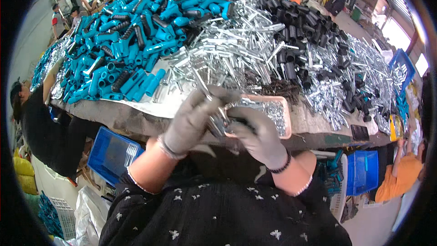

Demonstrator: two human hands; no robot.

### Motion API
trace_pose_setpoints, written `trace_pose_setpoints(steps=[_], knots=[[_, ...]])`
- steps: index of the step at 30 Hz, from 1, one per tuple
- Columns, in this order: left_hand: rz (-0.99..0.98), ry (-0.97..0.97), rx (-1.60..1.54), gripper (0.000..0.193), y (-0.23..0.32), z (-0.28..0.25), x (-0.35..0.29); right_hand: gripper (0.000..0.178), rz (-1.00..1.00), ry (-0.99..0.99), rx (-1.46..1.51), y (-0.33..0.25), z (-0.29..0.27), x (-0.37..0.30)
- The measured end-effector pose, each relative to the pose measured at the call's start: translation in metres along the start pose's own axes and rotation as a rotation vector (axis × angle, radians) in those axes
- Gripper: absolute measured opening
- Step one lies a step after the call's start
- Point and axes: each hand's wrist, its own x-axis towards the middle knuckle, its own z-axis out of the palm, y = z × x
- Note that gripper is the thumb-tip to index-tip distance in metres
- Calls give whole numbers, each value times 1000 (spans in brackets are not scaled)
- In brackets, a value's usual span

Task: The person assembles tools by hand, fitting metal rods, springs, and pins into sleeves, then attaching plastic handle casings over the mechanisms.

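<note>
My left hand (191,120), in a grey glove, is closed around a shiny metal rod-like part (200,81) whose upper end sticks out past the fingers. My right hand (258,133), gloved alike, meets it in front of my chest. Its fingers are bent in a pinch at the part's lower end, where more silvery metal shows between the hands; blur and the fingers hide what exactly they grip. Just behind the right hand, a pink tray (287,120) holds many small metal pieces. Long silvery metal parts (227,50) lie heaped beyond both hands.
Teal handles with black grips (150,27) are piled at the far left, black tubular parts (296,20) at the far right. Blue bins (107,155) flank me below the table edge. Co-workers (45,127) are at the left, right and back. A dark flat object (359,132) lies near the right edge.
</note>
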Motion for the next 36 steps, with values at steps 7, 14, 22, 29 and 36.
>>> trace_pose_setpoints(steps=[7, 14, 22, 29, 36], knots=[[126, -66, 274, 77, -34, -1, -32, 28, 221, -176, 239, 5, -9, -4], [52, -130, 711, 108, -26, 17, -51, 45, -245, -54, 10, -8, -1, -24], [16, -263, 657, 114, -60, 16, -78, 25, 202, -216, 168, -17, -11, -64], [-156, -362, 787, 104, -73, 13, -87, 13, 91, -242, -104, -16, -14, -67], [-170, -584, 664, 101, -85, 6, -93, 23, -174, -527, -263, -2, 7, -75]])
